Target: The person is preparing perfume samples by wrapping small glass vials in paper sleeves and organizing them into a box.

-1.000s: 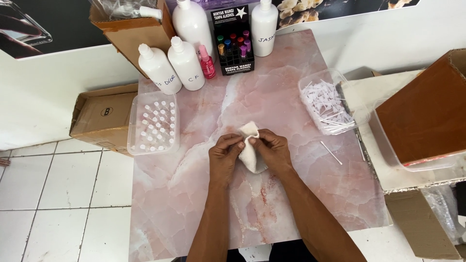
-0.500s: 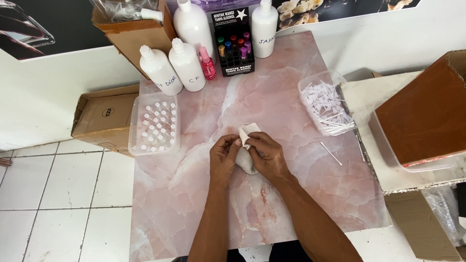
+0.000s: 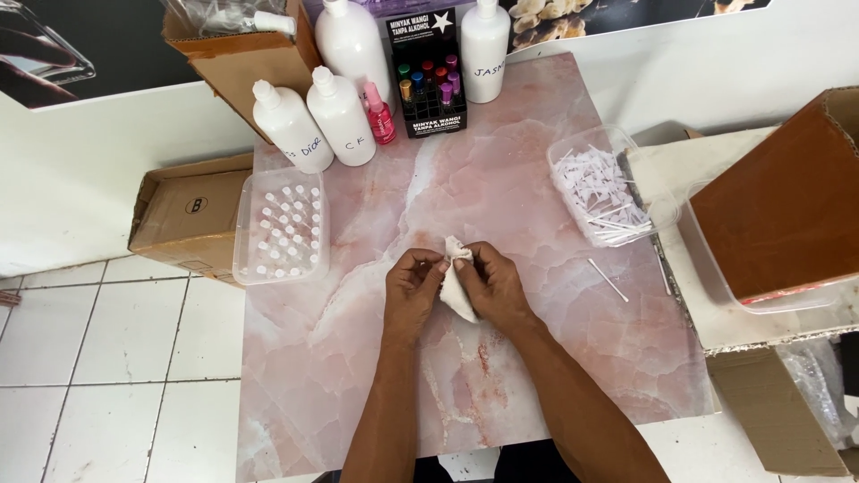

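1. The white cloth [image 3: 458, 288], a small crumpled piece, sits between my two hands just below the middle of the pink marble-look tabletop [image 3: 537, 179].
2. My left hand [image 3: 412, 291] has its fingers curled in narrow and pinches the cloth's upper left edge with thumb and fingertips.
3. My right hand [image 3: 492, 284] does the same at the upper right edge, fingers bent close and gripping the cloth, which hangs down between both palms.
4. At about 10 o'clock from the hands I see a clear plastic box [image 3: 280, 226] filled with small white-capped vials, at the table's left edge.
5. At 11 to 12 o'clock stand several white bottles [image 3: 340, 116], a small pink bottle [image 3: 380, 114] and a black display rack [image 3: 428, 80] of coloured vials.
6. At 2 o'clock a clear tray [image 3: 598, 183] holds a heap of thin white sticks.
7. At 3 o'clock a single white stick [image 3: 608, 280] lies loose on the table, well apart from my right hand.
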